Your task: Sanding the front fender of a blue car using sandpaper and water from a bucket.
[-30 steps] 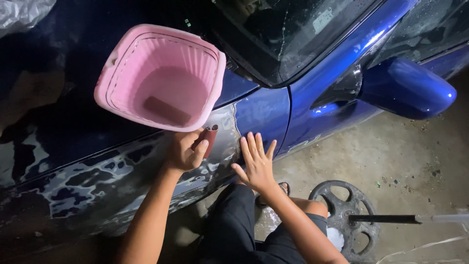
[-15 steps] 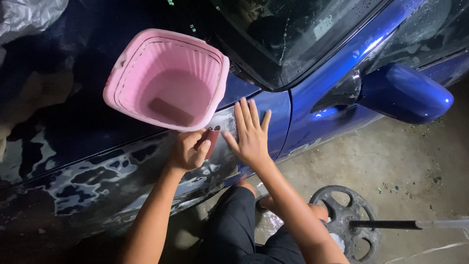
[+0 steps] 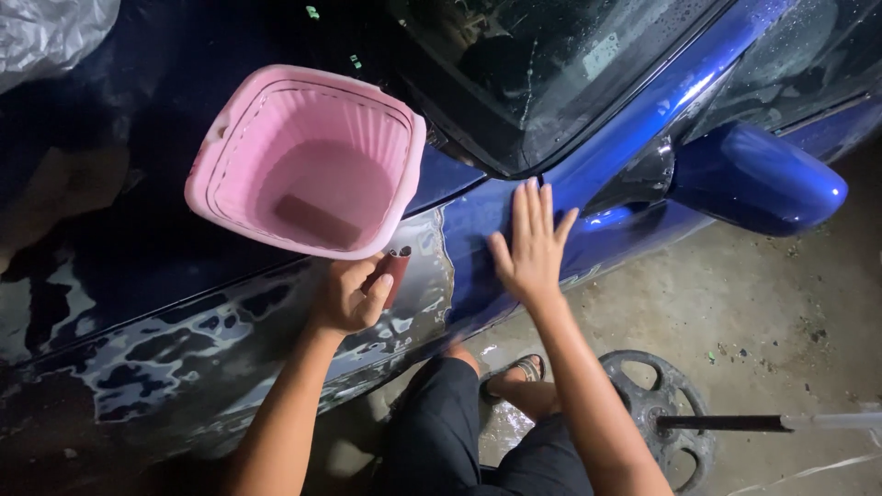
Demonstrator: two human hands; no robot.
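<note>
Two bare hands work on the blue car's fender (image 3: 276,331), where the paint is rubbed away in pale patches. The left hand (image 3: 349,296) is closed around a small reddish sanding block (image 3: 397,273), held against the sanded panel just under the pink bucket's (image 3: 303,161) lower rim; the block's long axis runs roughly upright. The right hand (image 3: 531,248) lies flat and spread, fingers pointing up toward the windscreen edge, on the glossy blue paint just right of the sanded patch — so the block sits to its left, in the nearer left hand. Against the earlier frames, the right hand has slid rightward and up along the panel, away from the left — which has stayed put.
</note>
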